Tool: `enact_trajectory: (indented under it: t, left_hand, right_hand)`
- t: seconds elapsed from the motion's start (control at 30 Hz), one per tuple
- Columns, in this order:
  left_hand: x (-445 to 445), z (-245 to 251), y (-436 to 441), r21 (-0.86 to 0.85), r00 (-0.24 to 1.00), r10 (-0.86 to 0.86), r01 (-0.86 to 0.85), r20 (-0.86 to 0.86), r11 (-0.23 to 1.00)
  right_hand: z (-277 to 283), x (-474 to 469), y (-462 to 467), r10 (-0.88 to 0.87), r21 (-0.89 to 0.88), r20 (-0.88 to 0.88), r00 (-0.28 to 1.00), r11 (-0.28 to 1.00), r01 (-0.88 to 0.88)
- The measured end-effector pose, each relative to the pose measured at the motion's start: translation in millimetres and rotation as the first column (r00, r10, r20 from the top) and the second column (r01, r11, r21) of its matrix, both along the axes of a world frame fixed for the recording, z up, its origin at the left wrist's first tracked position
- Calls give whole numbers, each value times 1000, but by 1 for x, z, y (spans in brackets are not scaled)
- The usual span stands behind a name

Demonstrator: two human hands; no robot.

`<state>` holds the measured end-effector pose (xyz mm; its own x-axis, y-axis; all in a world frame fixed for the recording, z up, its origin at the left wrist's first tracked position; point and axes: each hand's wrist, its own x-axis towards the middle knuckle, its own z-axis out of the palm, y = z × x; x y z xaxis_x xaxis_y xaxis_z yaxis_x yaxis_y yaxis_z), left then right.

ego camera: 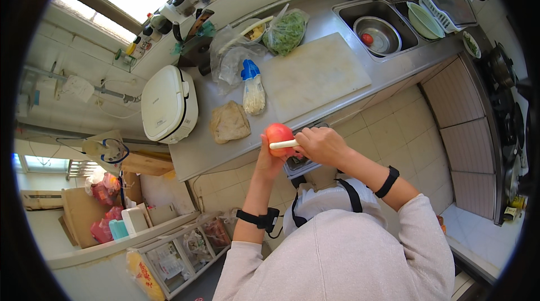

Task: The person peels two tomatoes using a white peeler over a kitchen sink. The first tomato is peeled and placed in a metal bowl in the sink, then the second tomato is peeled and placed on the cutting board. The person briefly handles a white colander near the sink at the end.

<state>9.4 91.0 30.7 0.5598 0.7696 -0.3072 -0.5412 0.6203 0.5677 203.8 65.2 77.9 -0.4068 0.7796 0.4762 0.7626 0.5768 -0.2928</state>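
My left hand (269, 165) cups a large red tomato (278, 133) from the left and below, just off the counter's front edge. Gripped in my right hand (324, 145) is a white peeler (284, 144), which lies across the near side of the tomato. Its blade is too small to make out. Under my hands, partly hidden by them, is a bin with a grey rim (302, 170). Beyond them a pale cutting board (314, 75) rests on the steel counter. A blue-topped pack of enoki mushrooms (254, 94) and a folded tan cloth-like piece (230, 122) lie left of the board.
A white rice cooker (166, 104) stands left on the counter. Bagged leafy greens (287, 31), a bowl of yellowish pieces (255, 33) and a knife block (194, 54) line the back. Another tomato (367, 39) sits in a steel basin (386, 38) in the sink.
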Motion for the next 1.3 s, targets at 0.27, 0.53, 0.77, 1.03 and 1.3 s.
enact_trajectory:
  t: [0.27, 0.53, 0.77, 1.03, 1.3]
  left_hand:
    - [-11, -15, 4, 106, 991, -29, 42, -128, 993]
    - [-22, -2, 11, 172, 974, -153, 182, -170, 968]
    - [-17, 15, 13, 226, 949, -229, 277, -216, 934]
    - [-23, 13, 17, 260, 944, -254, 304, -210, 917]
    - [-21, 19, 16, 261, 968, -200, 234, -151, 936]
  right_hand:
    - [-8, 12, 6, 21, -82, 41, 999, 997, -17]
    - [-10, 15, 3, 4, -239, 23, 1000, 971, 1]
    - [-7, 16, 7, 37, -257, -2, 999, 966, -36]
    - [-4, 10, 8, 86, -265, -106, 991, 958, -111]
    - [-8, 5, -6, -41, -302, -62, 997, 953, 20]
